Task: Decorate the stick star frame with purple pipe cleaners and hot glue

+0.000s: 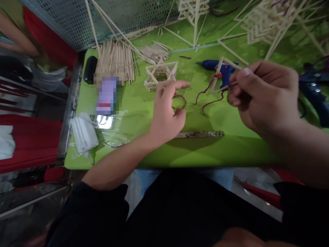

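Observation:
My right hand pinches a small stick frame between thumb and fingers and holds it above the table. Purple string is tied at the frame's side, and its ends trail down. My left hand is raised, fingers curved and thumb apart, with nothing visibly gripped. A loop of dark purple string shows between its thumb and index finger. Just behind that hand sits a small stick structure. Behind the stick frame, partly covered by it, lies a blue glue gun.
Piles of loose sticks lie at the back left of the green table. A phone and a white power bank are at left. Larger stick structures stand at the back; a dark-handled tool lies right. Another person's arm appears upper left.

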